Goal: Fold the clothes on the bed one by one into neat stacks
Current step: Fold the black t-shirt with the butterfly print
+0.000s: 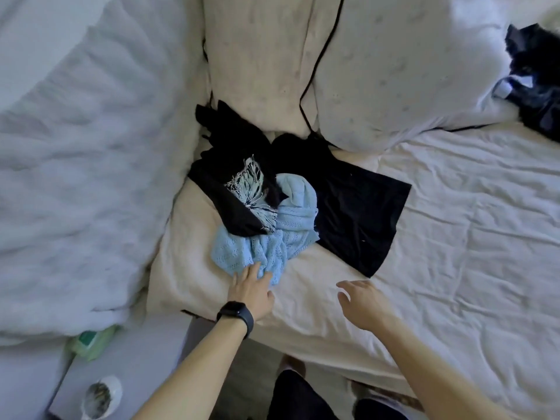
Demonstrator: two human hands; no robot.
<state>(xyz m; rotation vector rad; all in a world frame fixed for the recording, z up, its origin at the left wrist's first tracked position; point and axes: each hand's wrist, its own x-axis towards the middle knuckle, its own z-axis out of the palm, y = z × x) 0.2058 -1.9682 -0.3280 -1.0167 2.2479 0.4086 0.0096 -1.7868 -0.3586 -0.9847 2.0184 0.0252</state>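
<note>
On the bed (460,244), a crumpled light blue knit garment (274,248) lies among black clothes (357,213). The left hand (251,287), fingers straight, touches the knit's near edge. The right hand (362,301) hovers beside it, fingers loosely spread and holding nothing.

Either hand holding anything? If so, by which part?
Nothing is gripped. The left hand rests flat on the near edge of the light blue knit garment; the right hand hovers open, touching nothing.

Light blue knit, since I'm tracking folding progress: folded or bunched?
Bunched: the light blue knit lies crumpled in uneven ridges, partly under a black garment; the left hand touches its edge.
</note>
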